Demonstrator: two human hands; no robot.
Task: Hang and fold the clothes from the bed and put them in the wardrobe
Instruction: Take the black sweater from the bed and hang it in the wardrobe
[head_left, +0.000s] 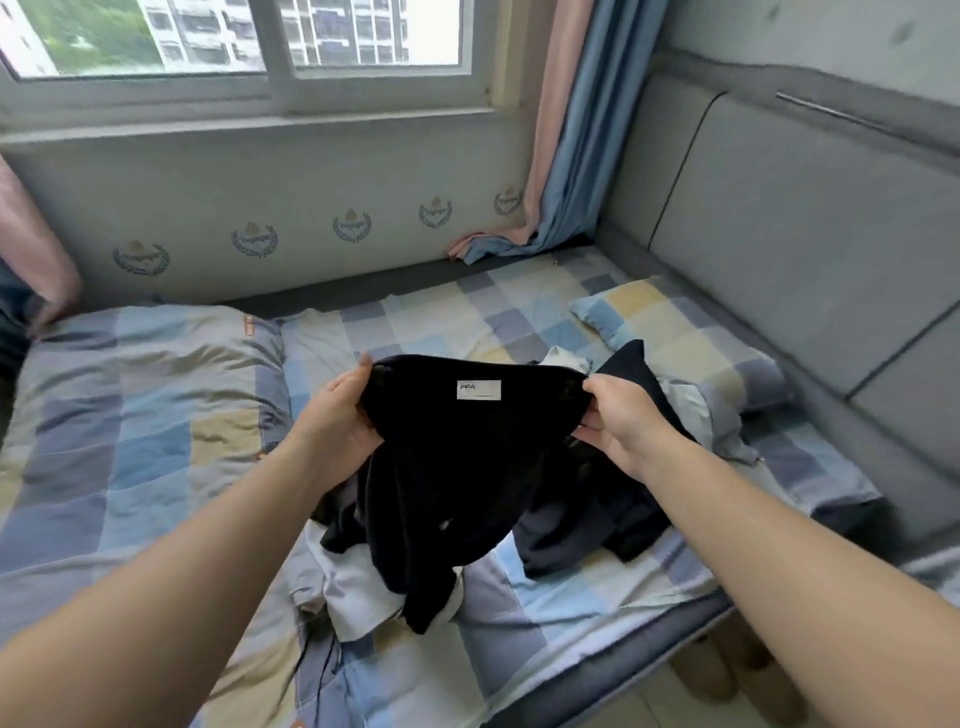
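A black garment (457, 467) with a white label at its top edge hangs above the bed (571, 587). My left hand (337, 415) grips its upper left edge and my right hand (621, 421) pinches its upper right edge, stretching the top between them. Its lower part droops onto a pile of clothes: a white piece (358, 597) under it, a dark navy piece (582, 535) to the right, and a pale blue piece (696, 415) behind my right hand.
A folded checked duvet (135, 415) fills the bed's left side. A checked pillow (685, 332) lies by the grey padded headboard (805, 234) on the right. Pink and blue curtains (561, 156) hang at the window. Slippers (727, 675) sit on the floor at lower right.
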